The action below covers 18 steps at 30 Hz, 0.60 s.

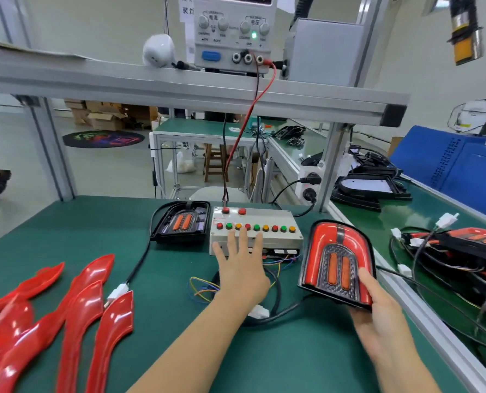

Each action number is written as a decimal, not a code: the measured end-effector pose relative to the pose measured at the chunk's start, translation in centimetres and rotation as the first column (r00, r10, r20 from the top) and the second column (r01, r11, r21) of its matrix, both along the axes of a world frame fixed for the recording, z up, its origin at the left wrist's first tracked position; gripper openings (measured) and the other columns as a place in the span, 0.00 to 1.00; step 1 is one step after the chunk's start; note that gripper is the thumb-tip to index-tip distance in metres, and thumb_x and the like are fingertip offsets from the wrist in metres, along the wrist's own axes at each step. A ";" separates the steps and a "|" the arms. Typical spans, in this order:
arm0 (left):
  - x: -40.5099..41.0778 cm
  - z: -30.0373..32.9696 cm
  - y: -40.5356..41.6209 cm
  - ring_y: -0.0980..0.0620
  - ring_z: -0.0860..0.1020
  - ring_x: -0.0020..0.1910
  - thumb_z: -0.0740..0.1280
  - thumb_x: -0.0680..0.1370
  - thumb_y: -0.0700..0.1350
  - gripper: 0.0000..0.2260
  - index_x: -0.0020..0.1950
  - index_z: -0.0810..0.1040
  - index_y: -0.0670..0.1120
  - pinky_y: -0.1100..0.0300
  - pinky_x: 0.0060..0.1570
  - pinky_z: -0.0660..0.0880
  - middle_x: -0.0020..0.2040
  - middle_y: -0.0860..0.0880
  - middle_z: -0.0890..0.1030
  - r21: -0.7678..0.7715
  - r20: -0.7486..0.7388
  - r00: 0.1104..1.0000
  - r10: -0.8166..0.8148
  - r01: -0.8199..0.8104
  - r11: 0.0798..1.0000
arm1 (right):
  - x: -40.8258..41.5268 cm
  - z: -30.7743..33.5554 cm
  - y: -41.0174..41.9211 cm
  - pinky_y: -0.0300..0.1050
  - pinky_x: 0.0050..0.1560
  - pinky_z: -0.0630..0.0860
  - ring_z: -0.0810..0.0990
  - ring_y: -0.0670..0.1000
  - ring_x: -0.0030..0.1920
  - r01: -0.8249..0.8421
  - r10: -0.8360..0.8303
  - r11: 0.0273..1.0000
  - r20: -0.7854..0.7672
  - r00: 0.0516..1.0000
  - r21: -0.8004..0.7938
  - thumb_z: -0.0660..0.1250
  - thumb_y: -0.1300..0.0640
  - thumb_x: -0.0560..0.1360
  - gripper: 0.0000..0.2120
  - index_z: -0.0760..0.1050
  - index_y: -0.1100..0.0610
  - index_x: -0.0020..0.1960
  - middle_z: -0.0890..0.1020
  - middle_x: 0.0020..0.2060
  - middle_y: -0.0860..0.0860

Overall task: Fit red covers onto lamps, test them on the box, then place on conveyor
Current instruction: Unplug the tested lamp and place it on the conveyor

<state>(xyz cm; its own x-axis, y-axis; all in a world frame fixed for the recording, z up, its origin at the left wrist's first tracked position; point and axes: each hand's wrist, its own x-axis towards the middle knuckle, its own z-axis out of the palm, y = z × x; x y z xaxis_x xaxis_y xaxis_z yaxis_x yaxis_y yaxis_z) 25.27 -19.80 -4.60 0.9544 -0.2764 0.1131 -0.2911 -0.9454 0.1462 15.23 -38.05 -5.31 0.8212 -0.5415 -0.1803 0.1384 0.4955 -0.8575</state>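
Note:
My right hand (378, 313) grips the lower edge of a lamp (338, 259) that carries a red cover, holding it tilted up to the right of the grey test box (276, 235). My left hand (240, 265) lies flat with spread fingers over the box, fingertips at its row of red, green and orange buttons. A second lamp (182, 222), black and without a red cover, lies left of the box with its cable and white plug (117, 293) trailing forward. Several loose red covers (83, 304) lie at the front left of the green mat.
A conveyor (406, 219) with a green belt runs along the right, carrying finished lamps (463, 245) and black housings (372, 188). Loose coloured wires (202, 287) and a white connector (259, 312) lie in front of the box. A power supply (233, 35) stands on the overhead shelf.

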 end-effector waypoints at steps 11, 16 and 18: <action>0.8 1.4 -2.6 0.37 0.35 0.75 0.64 0.74 0.48 0.40 0.78 0.42 0.56 0.36 0.69 0.36 0.78 0.43 0.38 -0.082 -0.037 0.999 0.032 -0.035 0.996 | -0.6 0.3 0.0 0.39 0.39 0.82 0.85 0.46 0.38 0.004 -0.005 1.000 0.022 1.000 0.005 0.67 0.58 0.76 0.08 0.80 0.58 0.54 0.87 0.42 0.52; 1.4 2.1 -4.5 0.33 0.35 0.74 0.63 0.74 0.49 0.38 0.77 0.44 0.59 0.33 0.66 0.33 0.77 0.42 0.37 -0.033 -0.060 0.998 0.016 -0.018 0.999 | -0.9 0.6 0.0 0.39 0.39 0.82 0.85 0.46 0.37 0.025 -0.026 0.999 0.031 0.999 0.039 0.67 0.58 0.77 0.07 0.79 0.58 0.53 0.87 0.41 0.52; 1.6 2.2 -4.8 0.32 0.35 0.73 0.63 0.74 0.49 0.37 0.77 0.44 0.59 0.32 0.66 0.32 0.77 0.41 0.37 -0.008 -0.067 0.997 0.029 -0.030 1.000 | -1.0 0.6 -0.1 0.39 0.39 0.81 0.85 0.46 0.37 0.026 -0.027 0.999 0.034 0.999 0.047 0.66 0.57 0.77 0.07 0.79 0.58 0.53 0.87 0.41 0.52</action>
